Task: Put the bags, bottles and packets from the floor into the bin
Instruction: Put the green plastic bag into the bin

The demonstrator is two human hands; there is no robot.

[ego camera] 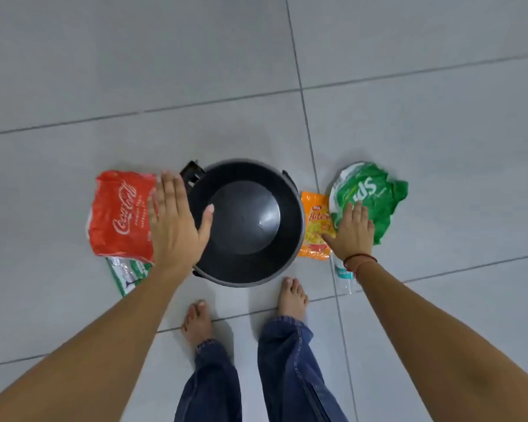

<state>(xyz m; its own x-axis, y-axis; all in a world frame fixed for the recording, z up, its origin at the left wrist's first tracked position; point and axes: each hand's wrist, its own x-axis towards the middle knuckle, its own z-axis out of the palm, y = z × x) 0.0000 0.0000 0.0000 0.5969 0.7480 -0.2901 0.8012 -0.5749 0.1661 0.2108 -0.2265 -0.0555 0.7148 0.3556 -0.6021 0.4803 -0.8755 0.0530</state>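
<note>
The left hand (177, 220) is being held flat with its fingers spread and straight, palm down, nothing being gripped in it; it is being seen over the right edge of a crumpled red plastic bag with white cola lettering (121, 214), and its thumb is reaching across the rim of the round black plastic bin (296, 208). Whether the palm is touching the red bag cannot be told. The right hand (352, 236) is being held open too, fingers loosely spread, laid over the near edge of a crumpled green plastic bag with white lettering (372, 193); nothing is being pinched by it. A thin red thread band (360, 258) is being worn on the right wrist.

Between the green bag and the bin, an orange and yellow snack packet (314, 226) is lying flat on the floor, just beside the bin's wall. A clear plastic bottle with a pale label (343, 274) is lying partly hidden under the right wrist. A green and white packet (127, 274) is showing from under the near end of the red bag.

The bin is standing upright on the grey tiled floor (256, 71), open at the top, with nothing to be seen inside it. Two bare feet and blue denim trouser legs (290, 360) are being seen just near the bin.
</note>
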